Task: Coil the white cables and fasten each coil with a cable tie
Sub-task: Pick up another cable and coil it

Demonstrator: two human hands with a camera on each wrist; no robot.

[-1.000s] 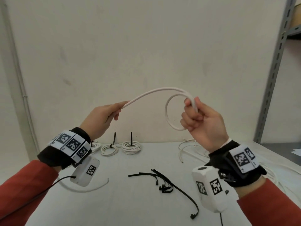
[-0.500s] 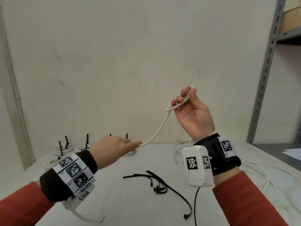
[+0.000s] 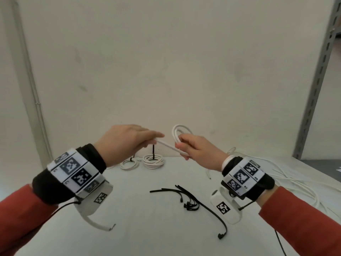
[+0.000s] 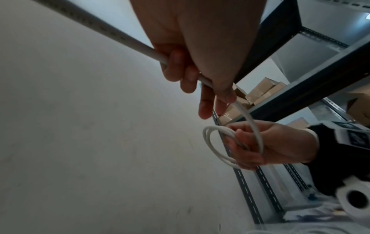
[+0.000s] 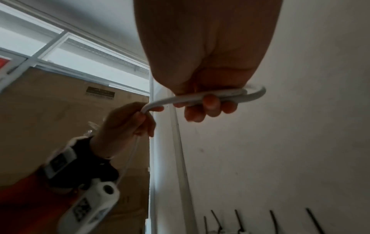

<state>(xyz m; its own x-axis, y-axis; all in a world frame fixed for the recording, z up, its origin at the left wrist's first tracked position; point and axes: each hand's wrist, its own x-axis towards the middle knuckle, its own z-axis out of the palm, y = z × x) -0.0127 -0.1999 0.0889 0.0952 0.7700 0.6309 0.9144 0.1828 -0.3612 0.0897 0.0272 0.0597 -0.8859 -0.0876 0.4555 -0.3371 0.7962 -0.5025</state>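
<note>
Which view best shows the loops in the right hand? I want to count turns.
The left wrist view: the coil faces the camera, its loops separate, held by the right hand. The head view shows the coil partly behind fingers; the right wrist view shows it edge-on.

Wall [image 3: 166, 61]: plain, off-white.
Surface [image 3: 144, 228]: white.
Shelving [image 3: 313, 89]: grey metal, right, holding cardboard boxes [image 4: 260, 90].
</note>
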